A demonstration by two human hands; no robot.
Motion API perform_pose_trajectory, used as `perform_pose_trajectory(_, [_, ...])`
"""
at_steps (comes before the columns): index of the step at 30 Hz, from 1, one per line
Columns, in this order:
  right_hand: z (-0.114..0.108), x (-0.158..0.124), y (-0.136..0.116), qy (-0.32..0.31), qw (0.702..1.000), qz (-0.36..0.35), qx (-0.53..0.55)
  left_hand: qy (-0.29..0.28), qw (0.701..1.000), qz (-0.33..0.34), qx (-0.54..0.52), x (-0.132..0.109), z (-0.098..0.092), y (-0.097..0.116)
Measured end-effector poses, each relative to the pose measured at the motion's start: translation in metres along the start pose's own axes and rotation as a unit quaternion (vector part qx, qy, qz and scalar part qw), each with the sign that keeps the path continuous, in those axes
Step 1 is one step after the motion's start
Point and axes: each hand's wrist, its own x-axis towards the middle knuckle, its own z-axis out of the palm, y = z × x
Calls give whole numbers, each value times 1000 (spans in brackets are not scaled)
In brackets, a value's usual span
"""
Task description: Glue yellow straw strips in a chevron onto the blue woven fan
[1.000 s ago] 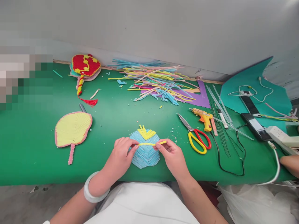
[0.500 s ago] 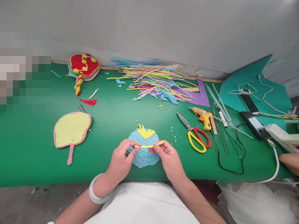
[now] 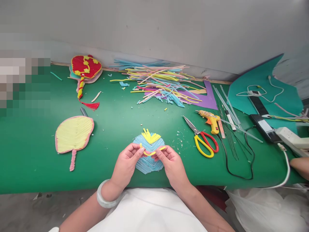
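Observation:
A short yellow pipe cleaner [image 3: 151, 154] is pinched between my two hands and sags in a shallow curve. My left hand [image 3: 129, 159] grips it near its left end, which sticks up past the thumb. Near the other end, my right hand [image 3: 172, 162] holds it between thumb and fingers. Just beneath lies a blue panel [image 3: 148, 166] of slanted strips meeting in a V, partly covered by my fingers. Several short yellow pieces [image 3: 151, 136] form a fanned V at its top edge.
A yellow fan with pink edging [image 3: 74, 134] lies left, a red tasselled fan [image 3: 86, 67] behind it. Loose pipe cleaners [image 3: 159, 80] are heaped at the back. Scissors [image 3: 201, 138], a glue gun [image 3: 211, 120] and its black cord are on the right. Another person's arm [image 3: 300, 166] shows far right.
The yellow pipe cleaner was nearly straight and is now bent downward in the middle, its left end turned up. Both hands stay over the blue panel.

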Motion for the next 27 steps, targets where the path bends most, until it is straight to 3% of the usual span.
perform_pose_trajectory(10, [2,-1,3,-17,1000,9,10,39,999,9,13,2,5,0])
perform_pose_trajectory(17, [2,-4,1,-35,999,18,-12,31,999,10,4,0,10,2])
perform_pose_trajectory(27, [11,-8,5,-23,999,31,11,65,995,42,56,-3,11,2])
